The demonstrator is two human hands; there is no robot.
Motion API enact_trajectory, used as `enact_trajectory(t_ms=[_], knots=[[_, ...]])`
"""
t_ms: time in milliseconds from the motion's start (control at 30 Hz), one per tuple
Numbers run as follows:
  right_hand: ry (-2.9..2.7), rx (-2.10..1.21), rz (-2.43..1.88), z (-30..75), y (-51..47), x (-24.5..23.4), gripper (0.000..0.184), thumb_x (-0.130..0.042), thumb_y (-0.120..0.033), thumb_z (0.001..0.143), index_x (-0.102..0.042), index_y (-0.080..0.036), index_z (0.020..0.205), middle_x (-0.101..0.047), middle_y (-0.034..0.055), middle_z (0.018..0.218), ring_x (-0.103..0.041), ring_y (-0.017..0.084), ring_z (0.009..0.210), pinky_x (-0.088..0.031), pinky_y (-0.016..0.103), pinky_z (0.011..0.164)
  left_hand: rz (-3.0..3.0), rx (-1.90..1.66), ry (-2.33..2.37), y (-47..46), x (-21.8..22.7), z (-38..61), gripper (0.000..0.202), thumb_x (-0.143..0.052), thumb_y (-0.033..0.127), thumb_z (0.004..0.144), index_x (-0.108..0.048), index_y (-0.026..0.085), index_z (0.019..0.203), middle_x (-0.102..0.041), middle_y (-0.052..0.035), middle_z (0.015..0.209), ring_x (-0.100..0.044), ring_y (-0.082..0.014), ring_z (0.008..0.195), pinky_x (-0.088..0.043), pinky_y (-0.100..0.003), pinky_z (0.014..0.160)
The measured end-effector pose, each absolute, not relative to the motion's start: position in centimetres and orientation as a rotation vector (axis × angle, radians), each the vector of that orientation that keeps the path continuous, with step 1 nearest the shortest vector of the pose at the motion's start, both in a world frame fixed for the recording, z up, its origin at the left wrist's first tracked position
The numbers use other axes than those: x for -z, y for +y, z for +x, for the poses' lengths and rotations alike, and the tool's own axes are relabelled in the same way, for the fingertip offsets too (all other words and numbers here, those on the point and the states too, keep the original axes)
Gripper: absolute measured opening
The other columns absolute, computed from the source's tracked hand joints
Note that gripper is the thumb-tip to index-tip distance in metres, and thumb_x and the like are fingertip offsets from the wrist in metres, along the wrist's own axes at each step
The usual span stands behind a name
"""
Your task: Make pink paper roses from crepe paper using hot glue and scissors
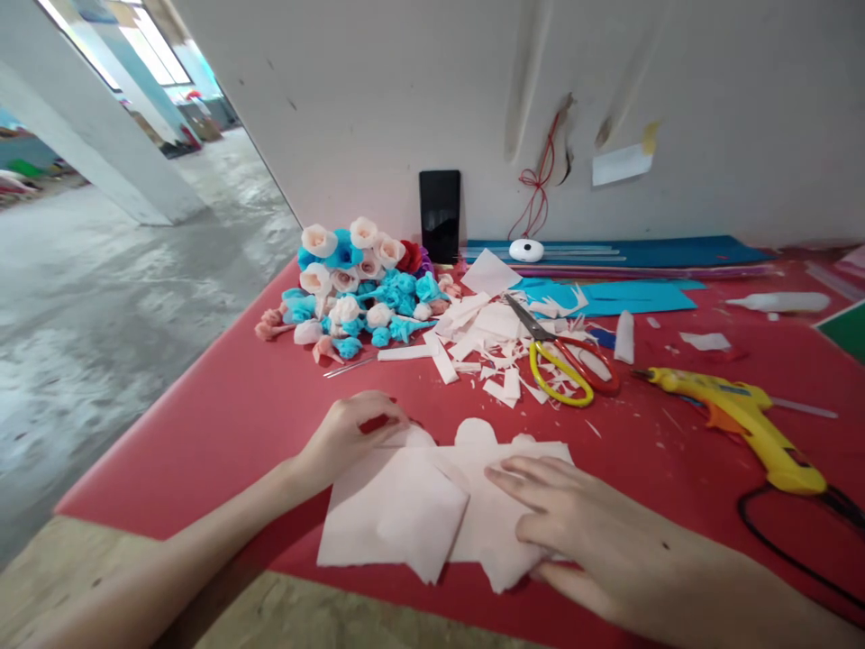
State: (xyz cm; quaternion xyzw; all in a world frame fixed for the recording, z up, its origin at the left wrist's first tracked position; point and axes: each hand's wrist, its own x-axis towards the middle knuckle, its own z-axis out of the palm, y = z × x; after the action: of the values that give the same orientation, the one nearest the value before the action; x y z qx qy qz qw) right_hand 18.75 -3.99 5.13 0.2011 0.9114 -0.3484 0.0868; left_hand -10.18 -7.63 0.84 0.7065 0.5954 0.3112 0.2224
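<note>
Pale paper sheets (385,505) lie overlapping at the table's front edge, their lower corners folded or cut to points. My left hand (358,424) is closed in a pinch at their upper left, on a small rounded paper piece (420,437) whose lower part is behind the sheet. Another rounded paper piece (475,432) sticks out above the sheets' top edge. With fingers apart, my right hand (568,514) rests on the right side of the paper. Beyond the hands are scissors (564,361) with one yellow and one red handle, lying among white paper scraps (496,320).
Paper flowers (358,279) in white, blue and pink are heaped at the back left. A yellow glue gun (743,415) with a black cable lies on the right. A phone (440,214) leans on the wall near a white case (526,251). Blue paper (628,296) lies behind the scraps.
</note>
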Motion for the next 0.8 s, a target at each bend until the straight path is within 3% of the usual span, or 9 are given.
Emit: enact_trajectory(t_ms=[167, 433, 800], knots=[[2.792, 1.04, 0.584, 19.0, -4.1, -4.5, 0.023, -0.047, -0.021, 0.083, -0.067, -0.021, 0.093, -0.042, 0.0038, 0.136, -0.029, 0.021, 0.13, -0.019, 0.04, 0.11, 1.727, -0.94, 1.763, -7.7, -1.0, -10.0, 0.013, -0.055, 0.03, 0.079, -0.06, 0.019, 0.08, -0.067, -0.0011, 0.073, -0.06, -0.0131, 0.061, -0.048, -0.022, 0.056], [2.843, 1.003, 0.594, 19.0, -4.4, -3.6, 0.02, -0.049, -0.026, 0.083, -0.067, -0.022, 0.091, -0.04, 0.0038, 0.137, -0.027, 0.021, 0.131, -0.019, 0.041, 0.11, 1.431, -1.263, 1.774, -7.1, -1.8, -10.4, 0.012, -0.043, 0.033, 0.086, -0.041, 0.021, 0.084, -0.045, 0.0057, 0.061, -0.045, -0.0084, 0.055, -0.04, -0.018, 0.053], [2.883, 0.998, 0.571, 19.1, -4.6, -3.5, 0.02, -0.048, -0.025, 0.084, -0.066, -0.022, 0.091, -0.041, 0.0035, 0.136, -0.028, 0.02, 0.13, -0.02, 0.04, 0.11, 1.438, -1.079, 1.681, -7.0, -0.8, -9.3, 0.01, -0.043, 0.029, 0.086, -0.041, 0.02, 0.083, -0.043, 0.0061, 0.059, -0.041, -0.0091, 0.052, -0.035, -0.02, 0.051]])
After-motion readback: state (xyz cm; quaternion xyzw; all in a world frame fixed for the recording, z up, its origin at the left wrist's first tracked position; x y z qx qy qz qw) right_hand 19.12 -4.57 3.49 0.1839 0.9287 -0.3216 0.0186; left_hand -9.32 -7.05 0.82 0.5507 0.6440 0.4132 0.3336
